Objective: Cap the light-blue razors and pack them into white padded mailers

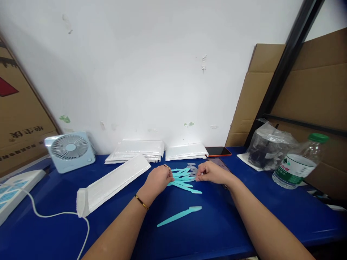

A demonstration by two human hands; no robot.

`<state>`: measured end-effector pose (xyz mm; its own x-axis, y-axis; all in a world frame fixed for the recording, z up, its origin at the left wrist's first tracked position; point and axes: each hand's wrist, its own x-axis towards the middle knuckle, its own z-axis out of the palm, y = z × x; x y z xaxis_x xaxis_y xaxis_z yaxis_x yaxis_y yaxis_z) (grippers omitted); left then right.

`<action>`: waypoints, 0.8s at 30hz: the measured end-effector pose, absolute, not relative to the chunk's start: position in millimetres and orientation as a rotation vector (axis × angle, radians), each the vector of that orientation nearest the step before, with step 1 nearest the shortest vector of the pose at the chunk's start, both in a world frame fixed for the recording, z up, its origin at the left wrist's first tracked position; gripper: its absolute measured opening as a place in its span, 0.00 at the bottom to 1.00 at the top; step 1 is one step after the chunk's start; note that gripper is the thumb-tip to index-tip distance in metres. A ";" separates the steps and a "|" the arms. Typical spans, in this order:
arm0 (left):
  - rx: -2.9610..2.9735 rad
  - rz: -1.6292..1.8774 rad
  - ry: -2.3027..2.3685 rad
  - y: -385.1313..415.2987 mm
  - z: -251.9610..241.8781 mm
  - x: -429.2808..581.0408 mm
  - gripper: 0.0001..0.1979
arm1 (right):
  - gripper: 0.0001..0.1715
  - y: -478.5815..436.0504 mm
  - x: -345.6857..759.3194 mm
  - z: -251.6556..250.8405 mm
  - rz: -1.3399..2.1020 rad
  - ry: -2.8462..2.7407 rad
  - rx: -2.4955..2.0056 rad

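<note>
A small heap of teal plastic razor-like sticks [184, 179] lies on the blue table [227, 224] between my hands. My left hand [158, 179], with a ring and a gold bracelet, is closed on the heap's left end. My right hand [210, 172] pinches the right end of the heap, near some clear caps [192, 167]. A single teal stick [180, 215] lies apart, nearer to me. A long white stack of flat bags [111, 184] lies to the left of my left hand.
More white bag stacks [138, 150] lie by the wall beside a phone [218, 151]. A small blue fan [69, 150] with a white cable stands at left. A water bottle [296, 162] and a plastic bag [268, 146] are at right. Cardboard leans on both sides.
</note>
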<state>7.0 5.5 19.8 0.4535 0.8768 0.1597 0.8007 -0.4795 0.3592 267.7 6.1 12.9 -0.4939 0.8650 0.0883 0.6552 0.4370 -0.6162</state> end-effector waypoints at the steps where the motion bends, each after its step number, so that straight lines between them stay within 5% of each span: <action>1: 2.463 0.481 1.478 7.4 19.4 5.2 0.06 | 0.17 6.6 268.8 13.3 0.724 -2.278 -1.311; 9: 2.324 0.264 1.260 -21.8 33.1 12.8 0.21 | 0.18 8.2 267.5 17.0 0.523 -2.001 -1.570; 16: 2.434 0.078 1.201 -42.7 23.8 29.3 0.05 | 0.18 -8.2 263.2 27.5 0.982 -2.287 -1.280; 24: 2.114 0.355 1.168 -16.0 20.2 14.7 0.13 | 0.20 -15.7 242.9 24.2 1.262 -2.013 -1.070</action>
<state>14.7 -16.0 20.2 0.5587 0.8249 -0.0861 0.6371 -0.3604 0.6814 242.9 -15.7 24.2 -0.5462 0.8373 0.0244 0.3426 0.2499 -0.9056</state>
